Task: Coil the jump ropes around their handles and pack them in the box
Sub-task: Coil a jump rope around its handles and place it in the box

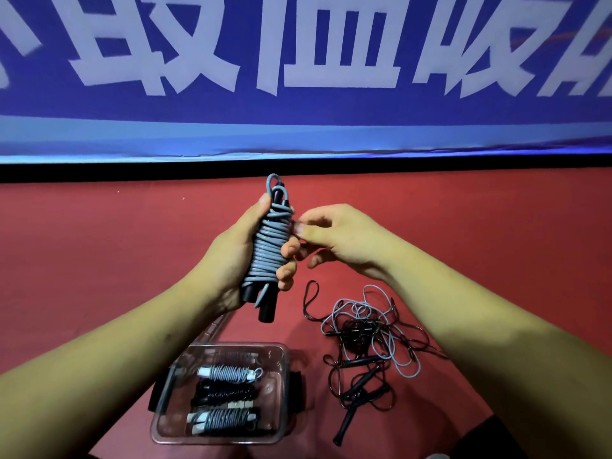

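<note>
Head view: left hand (pixel 238 253) is wrapped tight round a coiled grey jump rope (pixel 268 246), thumb up near the top turns, fingers curled over the front. The bundle is held roughly upright above the red table (pixel 132 243). Its black handles (pixel 266 313) stick out below the fist, and a small rope loop (pixel 273 180) pokes out on top.

Right hand (pixel 341 240) is just beside the upper coil. Its thumb and forefinger tips (pixel 298 228) are together against the turns and the other fingers are loosely bent. Cannot tell whether it pinches a rope end or only touches the wrap.

Step in hand looks like finishing the wrap, i.e. securing the tail. To do it well:
- keep the left grip firm so the turns do not slacken
- tuck the free end under a tight turn or through the top loop
- check nothing springs loose before letting go

Clear plastic box (pixel 284 352) sits on the table below the hands and is open. Inside are three coiled ropes: grey on white handles (pixel 228 373), black (pixel 225 394), grey on white handles (pixel 222 420). There looks to be room for this one.

Loose tangle of black and pale blue ropes (pixel 364 336) lies on the table right of the box, not yet coiled, so the task is roughly midway by my judgement
</note>
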Demonstrator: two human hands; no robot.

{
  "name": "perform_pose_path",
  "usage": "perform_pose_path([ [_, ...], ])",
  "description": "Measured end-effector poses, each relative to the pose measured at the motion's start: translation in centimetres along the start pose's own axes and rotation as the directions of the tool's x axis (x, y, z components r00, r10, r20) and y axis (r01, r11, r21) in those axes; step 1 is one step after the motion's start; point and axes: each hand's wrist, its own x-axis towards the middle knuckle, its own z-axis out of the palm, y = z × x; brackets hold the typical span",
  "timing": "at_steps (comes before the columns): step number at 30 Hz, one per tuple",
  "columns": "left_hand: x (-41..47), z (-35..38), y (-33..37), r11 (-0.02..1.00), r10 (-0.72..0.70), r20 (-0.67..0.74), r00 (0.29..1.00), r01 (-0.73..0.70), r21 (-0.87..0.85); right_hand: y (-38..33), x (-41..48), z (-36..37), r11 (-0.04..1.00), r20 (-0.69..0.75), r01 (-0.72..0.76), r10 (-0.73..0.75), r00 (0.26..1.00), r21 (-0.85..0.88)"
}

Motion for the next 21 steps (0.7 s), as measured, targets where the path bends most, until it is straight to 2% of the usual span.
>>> perform_pose_path([
  [4, 0.1, -0.3, 0.1, 1.000, -0.005, -0.009, 1.000, 0.005, -0.030, -0.4, 0.0, -0.4, 0.993, -0.025, -0.018, 0.021, 0.999, 0.114],
  [9, 0.7, -0.9, 0.0, 0.999, -0.016, -0.141, 0.990, 0.022, 0.039, -1.1, 0.0, -0.7, 0.996, -0.144, 0.020, -0.008, 0.990, 0.083],
  [12, 1.0, -1.0, -0.1, 0.998, -0.035, -0.182, 0.983, 0.044, 0.047, -1.5, 0.1, -0.4, 0.981, -0.160, 0.043, -0.012, 0.987, 0.190],
  [16, 0.9, -1.2, 0.0, 0.996, -0.081, -0.155, 0.985, 0.085, 0.022, -1.9, 0.4, 0.2, 0.927, -0.102, 0.055, -0.018, 0.995, 0.372],
  [21, 0.8, -1.3, -0.4, 0.988, -0.149, -0.107, 0.983, 0.154, 0.033, -1.4, 0.9, 0.5, 0.948, -0.257, 0.121, -0.043, 0.965, 0.295],
])
